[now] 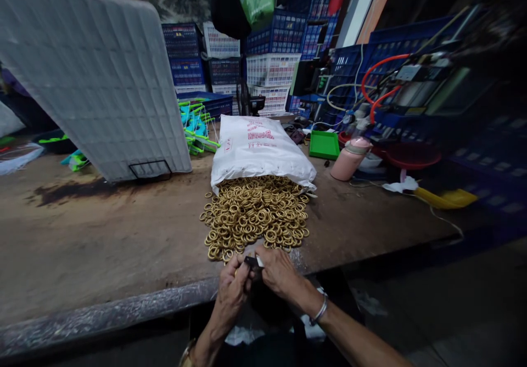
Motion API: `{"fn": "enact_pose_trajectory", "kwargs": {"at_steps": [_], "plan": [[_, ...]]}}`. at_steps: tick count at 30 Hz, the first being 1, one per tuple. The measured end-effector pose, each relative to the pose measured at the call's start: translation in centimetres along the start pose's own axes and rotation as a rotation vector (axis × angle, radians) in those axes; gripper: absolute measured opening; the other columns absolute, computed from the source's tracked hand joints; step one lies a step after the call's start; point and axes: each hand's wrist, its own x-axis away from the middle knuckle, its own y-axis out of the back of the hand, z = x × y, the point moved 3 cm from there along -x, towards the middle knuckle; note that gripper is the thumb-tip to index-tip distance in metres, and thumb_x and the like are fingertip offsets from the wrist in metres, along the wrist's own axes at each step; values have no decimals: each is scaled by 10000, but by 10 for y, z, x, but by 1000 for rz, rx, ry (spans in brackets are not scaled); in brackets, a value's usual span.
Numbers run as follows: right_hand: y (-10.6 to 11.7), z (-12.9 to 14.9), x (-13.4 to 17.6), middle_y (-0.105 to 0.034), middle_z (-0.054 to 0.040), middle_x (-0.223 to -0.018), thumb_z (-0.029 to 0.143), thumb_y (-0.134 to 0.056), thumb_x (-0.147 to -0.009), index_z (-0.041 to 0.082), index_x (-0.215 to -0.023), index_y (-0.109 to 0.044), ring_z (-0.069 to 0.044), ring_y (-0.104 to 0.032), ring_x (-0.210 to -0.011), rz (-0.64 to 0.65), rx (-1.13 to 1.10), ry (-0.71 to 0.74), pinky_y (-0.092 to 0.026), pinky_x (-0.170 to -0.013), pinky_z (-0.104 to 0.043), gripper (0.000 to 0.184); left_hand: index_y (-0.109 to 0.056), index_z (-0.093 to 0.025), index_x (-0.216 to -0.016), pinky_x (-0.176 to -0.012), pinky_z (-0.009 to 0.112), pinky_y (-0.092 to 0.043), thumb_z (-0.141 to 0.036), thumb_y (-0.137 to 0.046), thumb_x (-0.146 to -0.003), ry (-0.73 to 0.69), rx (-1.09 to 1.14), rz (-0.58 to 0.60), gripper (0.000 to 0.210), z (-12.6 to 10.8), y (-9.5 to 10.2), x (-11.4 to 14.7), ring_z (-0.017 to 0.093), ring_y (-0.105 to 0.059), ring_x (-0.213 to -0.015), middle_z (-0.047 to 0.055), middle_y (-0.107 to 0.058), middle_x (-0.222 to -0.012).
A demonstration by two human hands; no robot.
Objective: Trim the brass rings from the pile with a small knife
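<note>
My left hand (234, 283) and my right hand (280, 272) meet at the table's front edge, fingers closed. Between them is a small, dark, flat tool (251, 261) with a white part at its right end. My right fingers pinch the white end. The left fingertips close around the other side, with a yellowish speck at them; what they grip is too small to name. Just beyond the hands lies a heap of brass-coloured rings (257, 213). It spills from the mouth of a white woven sack (259, 147) with red print, lying on its side.
A large pale ribbed panel (111, 82) stands on the wooden table (102, 246) at left, beside green and blue plastic pieces (197, 125). To the right are a green tray (324, 145), a pink bottle (349, 158) and a machine with red hoses (415, 87). Stacked crates (274, 68) rise behind.
</note>
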Motion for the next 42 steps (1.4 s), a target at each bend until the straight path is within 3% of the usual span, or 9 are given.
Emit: {"fn": "enact_pose_trajectory", "kwargs": {"at_steps": [4,8,14,19,24,30,36,39,42], "plan": [[8,-6,-13,-624,-56,-731,71,-397,-706,165,-905,-510,-149,-551,-645,-31,74,-96,-240,-553,-250,248,-452,-174,-658,-346,160,-165,-517,-565,-697,72,96,92,364,1,-1,11,19,-290,-353,-54,-480,-545],[18,0,-32,-630,-48,-763,68,-398,-684,180,-902,-517,-149,-556,-670,-132,93,-52,-266,-577,-250,273,-504,-158,-688,-361,157,-189,-520,-533,-727,108,215,121,365,2,1,13,29,-298,-370,-55,-444,-487],[23,18,-71,-621,-72,-939,117,-411,-728,202,-1193,-395,-173,-566,-784,-160,158,47,-314,-652,-257,473,-509,-166,-725,-336,154,-212,-453,-563,-725,100,295,75,293,1,10,8,44,-358,-374,-26,-524,-543],[20,26,-94,-625,-40,-848,114,-371,-791,246,-1025,-483,-164,-578,-693,-147,226,66,-294,-583,-254,292,-499,-192,-906,-318,149,-247,-350,-642,-662,136,452,72,324,-3,15,7,64,-430,-413,-11,-570,-663],[21,19,-99,-625,-39,-787,133,-386,-795,226,-925,-507,-151,-573,-642,-161,219,27,-247,-540,-249,201,-554,-157,-787,-384,159,-304,-334,-651,-669,177,606,101,234,-1,23,3,92,-521,-559,24,-574,-736],[28,2,-83,-562,5,-656,180,-429,-759,195,-820,-516,-115,-491,-588,-240,-73,-8,-230,-534,-227,107,-555,-145,-724,-399,153,-330,-313,-692,-642,186,574,22,233,-2,26,-6,107,-550,-626,20,-568,-745],[18,-4,-52,-373,60,-539,247,-435,-746,181,-619,-453,-82,-351,-523,-120,-595,-34,-252,-497,-192,145,-511,-179,-766,-337,137,-302,-427,-661,-649,11,359,-118,312,-8,18,-14,64,-452,-465,-50,-493,-600],[17,-3,-39,-368,62,-546,243,-439,-741,177,-623,-455,-81,-349,-537,-100,-660,-20,-263,-507,-190,137,-501,-199,-902,-329,129,-275,-478,-621,-665,-11,252,-168,385,-5,14,-16,50,-405,-412,-71,-467,-568],[16,-2,-31,-384,60,-559,239,-440,-744,175,-647,-471,-81,-351,-543,-83,-676,-10,-269,-510,-191,120,-504,-197,-885,-330,125,-245,-493,-593,-684,15,149,-167,369,-1,12,-16,38,-377,-385,-80,-443,-549]]}}
